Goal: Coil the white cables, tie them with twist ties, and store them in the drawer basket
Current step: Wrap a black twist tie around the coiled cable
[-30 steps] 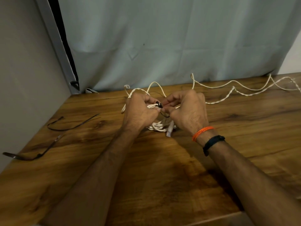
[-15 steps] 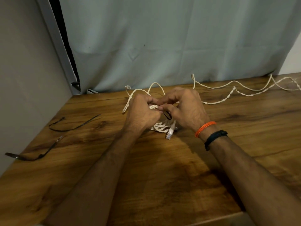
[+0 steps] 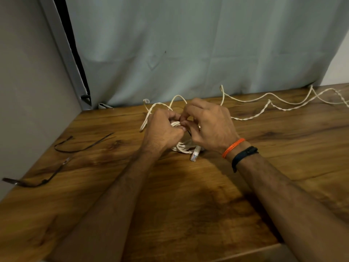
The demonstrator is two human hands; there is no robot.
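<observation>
Your left hand [image 3: 162, 131] is curled into a loose fist around the far side of the coiled white cable [image 3: 184, 147], which sits on the wooden table [image 3: 188, 205] in the middle of the scene, with its clear plug [image 3: 194, 156] pointing toward you at the near edge of the coil. Your right hand [image 3: 208, 125] meets the left above the coil, thumb and forefinger pinched together on a thin black twist tie [image 3: 189, 132], of which only a short dark stretch shows between your hands. How far the tie is wound around the coil cannot be told, as your fingers cover it. A loose length of the same cable [image 3: 160, 106] arcs up behind your left hand. A second white cable [image 3: 268, 105] lies uncoiled along the far right of the table, touching the grey curtain [image 3: 188, 53]. Two spare black twist ties rest at the left: one [image 3: 79, 146] farther away, one [image 3: 37, 178] nearer the left edge. Your right wrist carries an orange band [image 3: 233, 147] and a black band [image 3: 244, 156].
</observation>
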